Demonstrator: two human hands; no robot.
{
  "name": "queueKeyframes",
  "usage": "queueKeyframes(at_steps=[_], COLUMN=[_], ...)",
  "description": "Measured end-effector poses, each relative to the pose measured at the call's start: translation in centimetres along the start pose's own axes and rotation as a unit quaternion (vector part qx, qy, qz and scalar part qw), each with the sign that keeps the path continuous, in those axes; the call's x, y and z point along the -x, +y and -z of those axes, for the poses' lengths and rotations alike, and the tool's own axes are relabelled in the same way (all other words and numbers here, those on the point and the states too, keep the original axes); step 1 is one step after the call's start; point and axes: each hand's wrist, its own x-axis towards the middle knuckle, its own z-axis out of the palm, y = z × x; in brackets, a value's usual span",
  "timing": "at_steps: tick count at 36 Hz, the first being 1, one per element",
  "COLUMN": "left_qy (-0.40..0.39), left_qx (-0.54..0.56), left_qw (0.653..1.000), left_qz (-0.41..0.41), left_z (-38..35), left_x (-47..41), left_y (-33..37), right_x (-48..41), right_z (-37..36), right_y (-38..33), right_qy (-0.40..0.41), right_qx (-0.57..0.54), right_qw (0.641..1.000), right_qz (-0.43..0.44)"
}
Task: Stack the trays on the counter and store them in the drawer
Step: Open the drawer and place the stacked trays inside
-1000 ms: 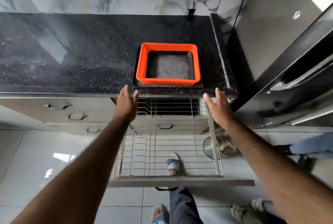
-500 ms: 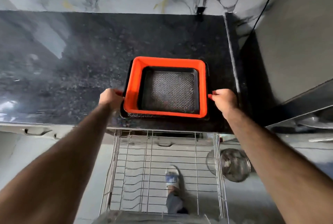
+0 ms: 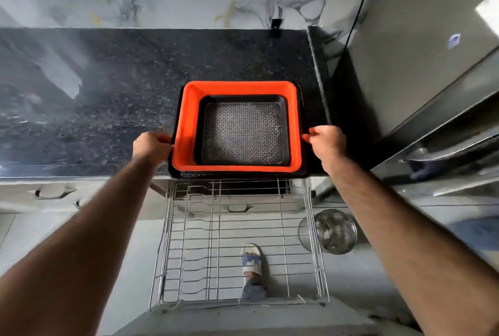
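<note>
A stack of trays sits at the front right of the black granite counter (image 3: 108, 109). An orange tray (image 3: 189, 130) rests inside a larger black tray (image 3: 189, 173), and a smaller black tray with a patterned floor (image 3: 243, 130) lies inside the orange one. My left hand (image 3: 151, 145) grips the stack's left edge and my right hand (image 3: 328, 142) grips its right edge. The stack's front edge reaches the counter's front lip. Below it the wire basket drawer (image 3: 237, 241) is pulled fully out and holds nothing.
A steel fridge (image 3: 421, 71) stands right of the counter with a black cable down its side. Closed drawers with handles (image 3: 51, 192) are at the left. A steel container (image 3: 334, 230) sits on the floor right of the drawer. A sandalled foot (image 3: 251, 260) shows through the wires.
Both hands rose from beside the open drawer to the stack and closed on its two side edges. The stack has slid towards the counter's front edge.
</note>
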Motion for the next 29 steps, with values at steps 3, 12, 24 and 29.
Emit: queueKeyframes(at_steps=[3,12,24,29], left_qy=[-0.011,-0.086,-0.107,-0.114], left_qx=[0.027,0.084,0.051,0.004], left_qw=[1.000,0.992,0.991,0.989], left_qz=[0.000,0.034,0.059,0.095], left_z=[0.9,0.6,-5.3,-8.9], left_x=[3.7,15.7,19.8,17.7], left_y=[-1.6,-10.7,-19.9,-19.8], right_x=[3.6,16.8,21.0,17.7], right_z=[1.9,5.8,4.9,1.5], right_y=[1.5,10.3,19.6,21.6], right_qy=[-0.003,-0.049,-0.077,-0.070], right_qx=[0.000,-0.044,0.015,0.087], right_qw=[1.000,0.995,0.988,0.979], right_qz=[-0.012,-0.072,-0.131,-0.172])
